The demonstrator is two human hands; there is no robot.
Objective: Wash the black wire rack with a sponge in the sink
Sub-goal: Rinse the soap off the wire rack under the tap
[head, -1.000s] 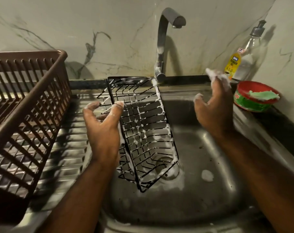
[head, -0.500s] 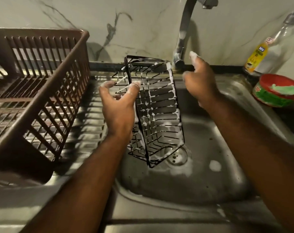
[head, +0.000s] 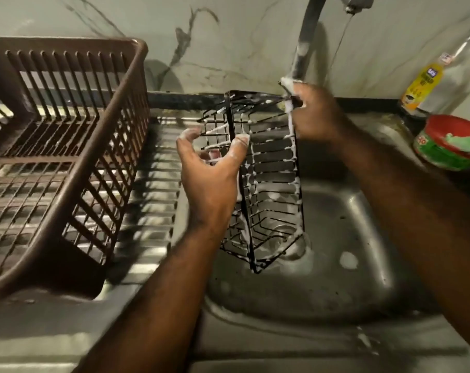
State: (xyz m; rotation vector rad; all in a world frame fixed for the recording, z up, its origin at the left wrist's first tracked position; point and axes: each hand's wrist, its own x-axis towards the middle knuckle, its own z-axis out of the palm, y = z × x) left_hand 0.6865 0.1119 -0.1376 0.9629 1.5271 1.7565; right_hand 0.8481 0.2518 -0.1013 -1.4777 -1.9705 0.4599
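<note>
Standing at the steel sink [head: 363, 224], I have the brown plastic dish basket [head: 67, 162] on the ribbed draining board to the left. The black wire rack [head: 272, 184] stands on end in the basin, streaked with white foam. Its low corner rests on the sink floor by the drain and its top leans toward the far wall. The tap [head: 307, 44] rises at the far edge, and a thin thread of water falls from its spout. My left hand [head: 212, 179] holds the rack's near left edge, thumb pressed on the frame and fingers curled behind the wires. My right hand [head: 318, 117] is curled, foamy, at the foot of the tap by the rack's far right corner. I cannot tell which of the two it grips. A soap bottle [head: 441, 82] stands far right, with a red and green tub [head: 443, 152] just nearer. A small blob of foam [head: 348, 259] lies on the sink floor.
</note>
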